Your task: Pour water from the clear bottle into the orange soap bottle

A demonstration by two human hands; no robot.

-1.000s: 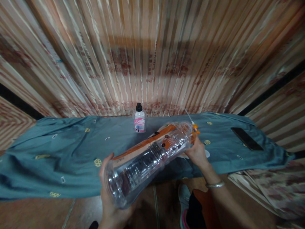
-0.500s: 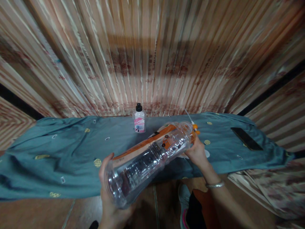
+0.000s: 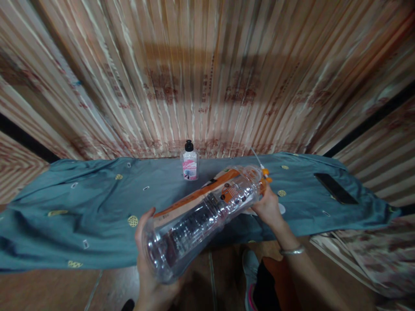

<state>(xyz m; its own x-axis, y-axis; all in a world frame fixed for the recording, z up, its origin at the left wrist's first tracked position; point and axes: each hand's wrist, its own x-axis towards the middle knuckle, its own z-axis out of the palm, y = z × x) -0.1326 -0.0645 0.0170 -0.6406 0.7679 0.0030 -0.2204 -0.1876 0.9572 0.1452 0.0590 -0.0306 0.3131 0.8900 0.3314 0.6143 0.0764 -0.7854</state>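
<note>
Tilted above the cloth, a large clear plastic bottle point(image 3: 201, 222) with an orange and cream label lies across both my hands. Its base, at the lower left, is gripped by my left hand point(image 3: 151, 263), thumb up along the side. Around its neck end, at the upper right, is closed my right hand point(image 3: 267, 203), which wears a silver bangle. Just past the right fingers sits an orange cap piece point(image 3: 266, 172) with a thin white tube. Behind the large bottle, a small clear bottle point(image 3: 189, 166) with a black top and pink-white label stands upright.
A green-blue cloth point(image 3: 97, 207) with yellow pineapple prints covers the table. Toward its right end lies a black phone point(image 3: 335, 188). A white round object point(image 3: 281, 208) shows partly beside my right hand. Pleated, patterned curtains point(image 3: 201, 77) rise behind. Below are a tiled floor and a shoe point(image 3: 250, 270).
</note>
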